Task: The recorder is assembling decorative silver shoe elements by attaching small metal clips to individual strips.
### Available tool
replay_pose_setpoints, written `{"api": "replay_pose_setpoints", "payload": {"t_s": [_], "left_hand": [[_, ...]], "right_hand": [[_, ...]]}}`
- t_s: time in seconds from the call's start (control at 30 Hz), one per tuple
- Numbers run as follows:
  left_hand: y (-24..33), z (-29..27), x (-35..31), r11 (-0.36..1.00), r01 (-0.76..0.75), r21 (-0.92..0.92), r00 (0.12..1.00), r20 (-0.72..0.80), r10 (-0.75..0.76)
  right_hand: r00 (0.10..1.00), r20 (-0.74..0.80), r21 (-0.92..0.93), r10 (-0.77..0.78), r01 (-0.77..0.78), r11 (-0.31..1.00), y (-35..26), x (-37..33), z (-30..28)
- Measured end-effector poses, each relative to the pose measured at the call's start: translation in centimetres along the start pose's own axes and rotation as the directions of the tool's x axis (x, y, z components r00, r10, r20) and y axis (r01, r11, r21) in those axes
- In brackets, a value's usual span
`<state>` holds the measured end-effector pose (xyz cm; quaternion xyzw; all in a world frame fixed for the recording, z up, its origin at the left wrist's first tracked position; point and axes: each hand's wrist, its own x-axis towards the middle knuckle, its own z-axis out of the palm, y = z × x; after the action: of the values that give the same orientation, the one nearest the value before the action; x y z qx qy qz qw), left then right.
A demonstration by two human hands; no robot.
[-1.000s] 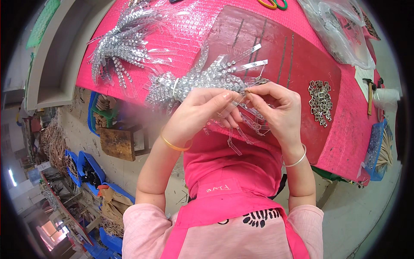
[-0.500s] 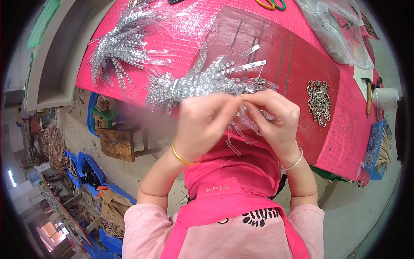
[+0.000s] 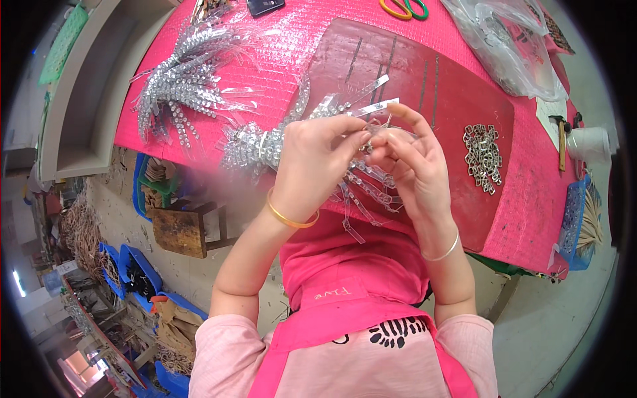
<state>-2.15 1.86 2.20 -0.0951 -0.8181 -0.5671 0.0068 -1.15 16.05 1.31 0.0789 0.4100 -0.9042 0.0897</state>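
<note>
My left hand [image 3: 317, 156] is closed, its thumb and forefinger pinching the end of a clear rhinestone strap. Against it, my right hand [image 3: 418, 159] works at the same end with thumb and curled fingers, the forefinger lifted. A small metal piece shows between the fingertips, too small to make out fully. Partly behind my left hand lies a bound bundle of rhinestone straps [image 3: 245, 146], loose clear ends hanging below the hands. A small pile of metal buckles [image 3: 483, 158] rests to the right on a dark red board [image 3: 458, 205].
Another bundle of rhinestone straps [image 3: 179, 83] lies at the far left of the pink-covered table [image 3: 272, 66]. Yellow- and green-handled scissors [image 3: 405, 8], a phone [image 3: 265, 5], a plastic bag [image 3: 511, 53] and a hammer [image 3: 562, 142] sit around the edges. A wooden stool [image 3: 178, 231] stands at lower left.
My right hand has turned, with its forefinger raised and its fingers spread further. Both hands appear slightly higher and to the left. The whole view has shifted slightly.
</note>
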Motion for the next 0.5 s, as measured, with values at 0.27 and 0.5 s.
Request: {"api": "replay_pose_setpoints", "payload": {"t_s": [0.27,0.5], "left_hand": [[-0.4,0.7,0.3,0.994,-0.089,0.065,0.988,-0.123,0.097],[-1.1,1.5,-0.1,0.988,-0.150,-0.025,0.971,-0.194,0.142]], "right_hand": [[0.995,0.075,0.219,-0.068,0.050,0.974,2.1,0.5,-0.7],[0.992,0.100,0.243,0.080,-0.103,0.965,1.8,0.5,-0.4]]}}
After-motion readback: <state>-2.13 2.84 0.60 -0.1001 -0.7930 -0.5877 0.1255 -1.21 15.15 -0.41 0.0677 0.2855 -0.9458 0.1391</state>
